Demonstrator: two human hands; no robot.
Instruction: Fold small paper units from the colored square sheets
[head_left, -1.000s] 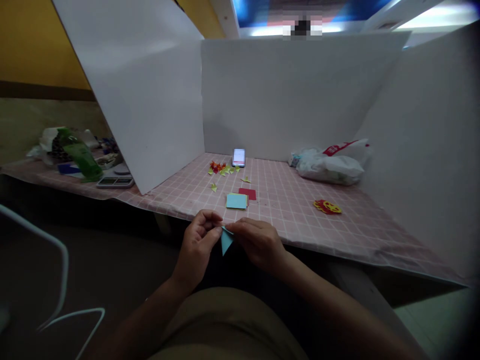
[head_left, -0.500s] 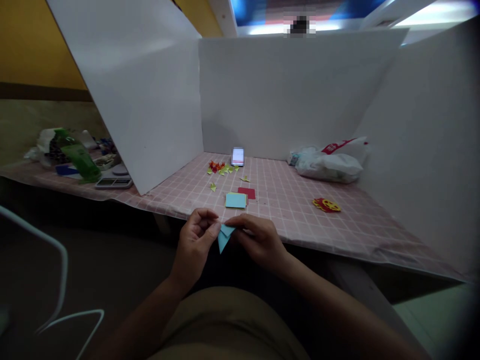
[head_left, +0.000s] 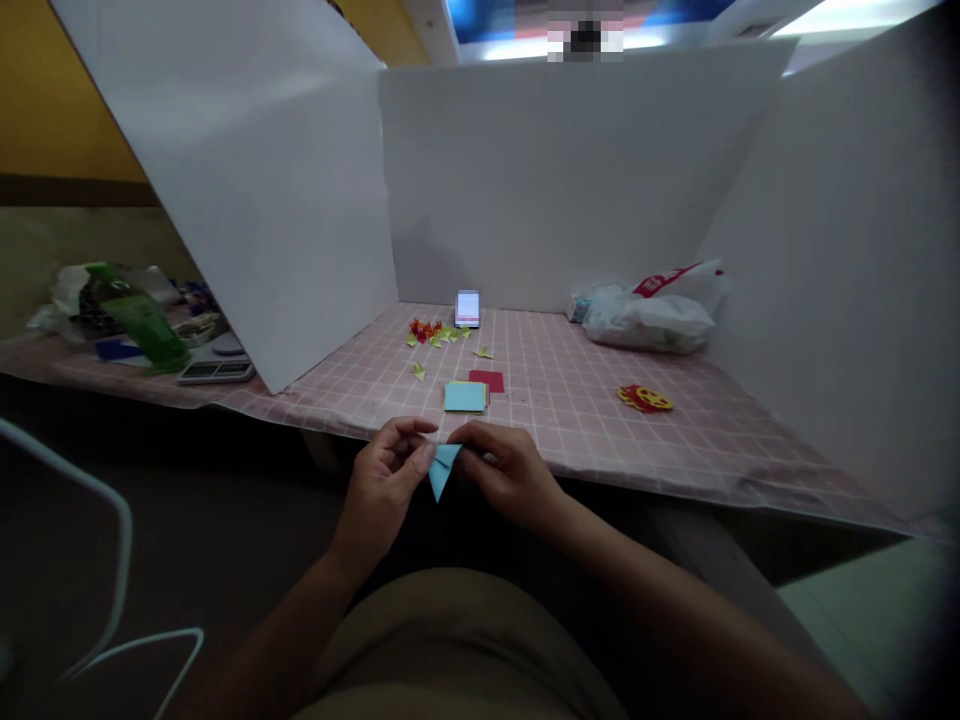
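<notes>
A light blue piece of folded paper (head_left: 444,468) is held up just in front of the table's near edge, its long point hanging down. My left hand (head_left: 384,485) pinches its left side between thumb and fingers. On the other side, my right hand (head_left: 506,468) grips the upper right corner with the fingers closed. Just beyond the hands lies a stack of paper squares (head_left: 464,397), light blue on top, with a red paper sheet (head_left: 488,381) partly behind it. Small yellow folded papers (head_left: 419,371) and red-orange folded pieces (head_left: 424,330) sit farther back.
A phone (head_left: 467,309) stands upright near the back white panel (head_left: 570,180). White plastic bags (head_left: 649,318) and a red and yellow cutout (head_left: 645,398) lie to the right. Past the left panel are a green bottle (head_left: 146,325) and a kitchen scale (head_left: 217,372).
The small flap at the top of the blue paper looks flatter, and its outline is now more plainly triangular. Both hands keep their hold; the whole view has shifted slightly.
</notes>
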